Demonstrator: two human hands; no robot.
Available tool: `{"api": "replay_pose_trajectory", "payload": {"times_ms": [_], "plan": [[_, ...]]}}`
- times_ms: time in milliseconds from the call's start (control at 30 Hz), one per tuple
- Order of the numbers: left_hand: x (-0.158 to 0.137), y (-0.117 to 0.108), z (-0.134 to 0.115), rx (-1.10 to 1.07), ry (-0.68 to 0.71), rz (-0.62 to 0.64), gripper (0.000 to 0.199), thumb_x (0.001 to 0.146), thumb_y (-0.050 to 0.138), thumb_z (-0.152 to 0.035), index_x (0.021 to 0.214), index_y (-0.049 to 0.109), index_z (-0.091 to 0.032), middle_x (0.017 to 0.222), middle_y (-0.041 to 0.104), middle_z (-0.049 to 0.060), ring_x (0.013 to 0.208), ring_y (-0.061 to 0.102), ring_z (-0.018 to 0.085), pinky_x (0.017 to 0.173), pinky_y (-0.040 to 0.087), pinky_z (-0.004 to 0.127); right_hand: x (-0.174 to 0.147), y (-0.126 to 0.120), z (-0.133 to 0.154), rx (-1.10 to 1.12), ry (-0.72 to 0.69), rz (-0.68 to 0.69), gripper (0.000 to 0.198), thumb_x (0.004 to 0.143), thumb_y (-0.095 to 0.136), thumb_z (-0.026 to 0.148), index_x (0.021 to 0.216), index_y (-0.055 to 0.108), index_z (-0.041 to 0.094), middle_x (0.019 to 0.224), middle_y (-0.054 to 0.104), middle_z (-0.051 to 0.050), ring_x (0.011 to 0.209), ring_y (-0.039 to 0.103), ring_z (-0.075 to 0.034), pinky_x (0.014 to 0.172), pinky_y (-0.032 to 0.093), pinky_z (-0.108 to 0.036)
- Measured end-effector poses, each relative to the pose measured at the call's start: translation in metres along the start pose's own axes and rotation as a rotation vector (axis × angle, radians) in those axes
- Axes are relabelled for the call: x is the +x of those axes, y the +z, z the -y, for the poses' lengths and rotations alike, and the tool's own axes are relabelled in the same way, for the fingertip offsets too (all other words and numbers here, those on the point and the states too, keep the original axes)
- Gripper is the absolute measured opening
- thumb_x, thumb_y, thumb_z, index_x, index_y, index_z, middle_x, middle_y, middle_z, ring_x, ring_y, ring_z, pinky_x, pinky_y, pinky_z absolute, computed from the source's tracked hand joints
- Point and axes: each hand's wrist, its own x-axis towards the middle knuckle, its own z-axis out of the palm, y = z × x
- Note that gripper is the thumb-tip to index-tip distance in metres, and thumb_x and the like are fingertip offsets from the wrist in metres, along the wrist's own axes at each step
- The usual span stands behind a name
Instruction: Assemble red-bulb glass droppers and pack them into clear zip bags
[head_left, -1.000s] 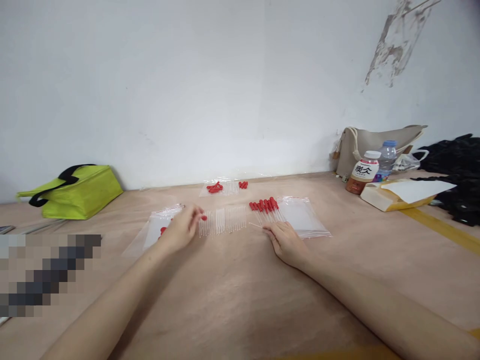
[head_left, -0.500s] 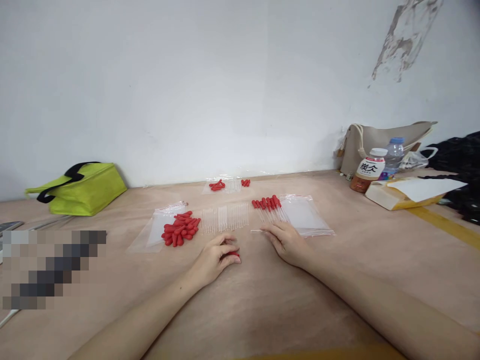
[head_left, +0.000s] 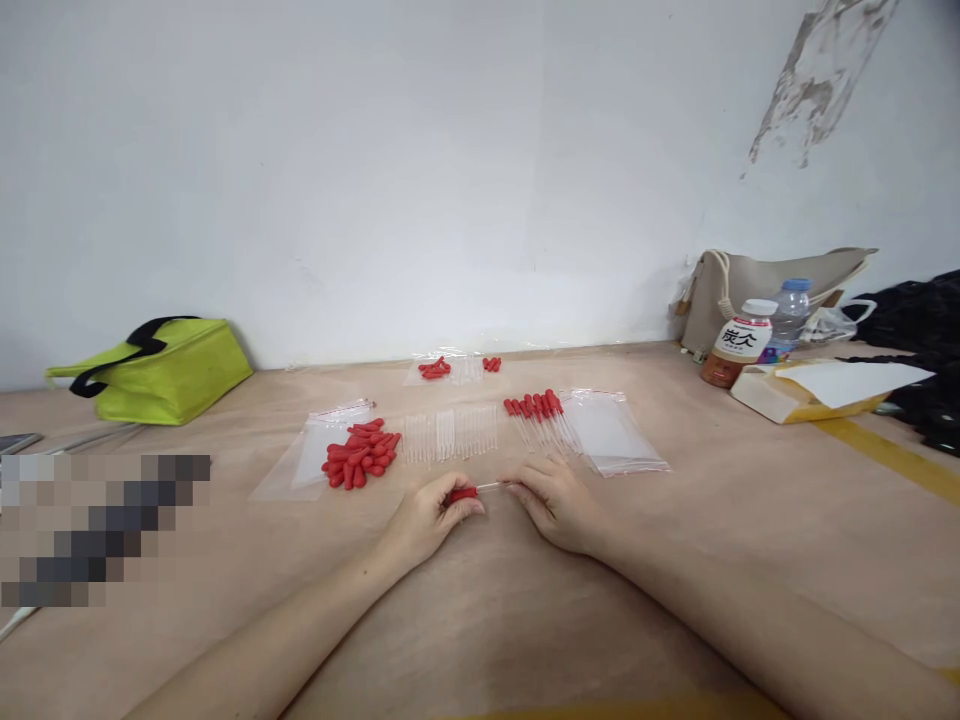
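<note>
My left hand [head_left: 436,505] is closed on a red rubber dropper bulb [head_left: 464,494], its open end facing right. In my right hand [head_left: 551,498] a thin clear glass tube [head_left: 489,487] lies level, its left end at the mouth of the bulb; whether it sits inside I cannot tell. Ahead of my left hand is a heap of loose red bulbs [head_left: 360,458] on a clear plastic bag [head_left: 289,475]. A row of clear tubes [head_left: 450,435] lies in the middle. Several droppers with red bulbs fitted [head_left: 535,408] lie beyond my right hand.
A clear zip bag [head_left: 611,435] lies right of the droppers. More red bulbs [head_left: 434,369] rest near the wall. At left stands a lime-green bag [head_left: 176,375]; at right are a drink bottle [head_left: 739,345], a water bottle [head_left: 789,310], a beige bag [head_left: 780,265] and an opened carton [head_left: 769,393].
My right hand has brought the tube down and left to the bulb. My left hand has turned slightly, and more of the bulb shows now.
</note>
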Motion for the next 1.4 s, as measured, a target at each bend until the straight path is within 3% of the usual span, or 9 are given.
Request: {"api": "replay_pose_trajectory", "payload": {"times_ms": [233, 433, 733, 1000, 1400], "plan": [[-0.004, 0.003, 0.0, -0.044, 0.051, -0.028, 0.019, 0.082, 0.051, -0.035, 0.089, 0.061, -0.02, 0.081, 0.064, -0.001, 0.073, 0.059, 0.013, 0.067, 0.045, 0.022, 0.0, 0.001, -0.004, -0.01, -0.061, -0.011, 0.022, 0.088, 0.041, 0.019, 0.097, 0.061, 0.02, 0.087, 0.065, -0.004, 0.082, 0.056, -0.015, 0.072, 0.036, -0.029], [-0.005, 0.001, -0.002, 0.02, 0.081, 0.027, 0.023, 0.085, 0.048, -0.034, 0.084, 0.063, -0.017, 0.066, 0.059, -0.001, 0.055, 0.054, 0.009, 0.056, 0.042, 0.019, 0.001, 0.002, -0.01, -0.061, -0.095, 0.043, 0.023, 0.086, 0.043, 0.016, 0.097, 0.063, 0.022, 0.08, 0.065, -0.002, 0.07, 0.054, -0.013, 0.068, 0.03, -0.029], [-0.002, 0.0, -0.005, 0.145, 0.196, 0.054, 0.023, 0.086, 0.046, -0.033, 0.083, 0.062, -0.018, 0.071, 0.06, 0.001, 0.066, 0.054, 0.012, 0.063, 0.041, 0.022, -0.001, 0.003, -0.009, -0.19, -0.166, 0.041, 0.023, 0.08, 0.046, 0.011, 0.09, 0.064, 0.02, 0.07, 0.061, -0.002, 0.061, 0.048, -0.011, 0.064, 0.024, -0.029], [-0.003, 0.001, -0.006, 0.195, 0.202, 0.07, 0.023, 0.087, 0.044, -0.032, 0.081, 0.06, -0.017, 0.066, 0.054, 0.0, 0.061, 0.049, 0.011, 0.059, 0.038, 0.021, -0.001, 0.008, -0.003, -0.056, -0.118, 0.062, 0.022, 0.082, 0.044, 0.011, 0.093, 0.062, 0.019, 0.076, 0.063, -0.001, 0.066, 0.052, -0.012, 0.065, 0.027, -0.028], [-0.001, 0.002, -0.008, 0.2, 0.207, 0.073, 0.022, 0.086, 0.045, -0.03, 0.075, 0.058, -0.016, 0.064, 0.052, -0.001, 0.06, 0.048, 0.011, 0.057, 0.036, 0.021, 0.002, 0.015, 0.003, -0.049, -0.126, 0.076, 0.018, 0.085, 0.043, 0.014, 0.087, 0.061, 0.017, 0.075, 0.064, -0.003, 0.065, 0.054, -0.012, 0.065, 0.03, -0.027]]}}
